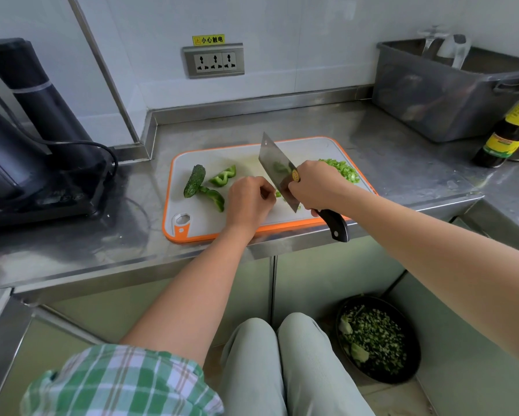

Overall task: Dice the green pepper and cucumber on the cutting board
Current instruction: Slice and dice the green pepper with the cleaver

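Observation:
A white cutting board (210,217) with an orange rim lies on the steel counter. My right hand (318,184) grips a cleaver (274,163) whose blade rests on the board. With curled fingers, my left hand (249,202) holds a small green pepper piece (278,193) against the blade; most of the piece is hidden. A short cucumber (194,180) lies at the board's left. Beside it are two pepper pieces (223,176) (214,197). A pile of diced pepper (342,169) sits at the board's far right.
A black appliance (26,139) with a cord stands at the left. A grey plastic tub (432,94) and dark sauce bottles (510,127) stand at the right. Wall sockets (214,62) are behind the board. On the floor a dark bin (375,337) holds green scraps.

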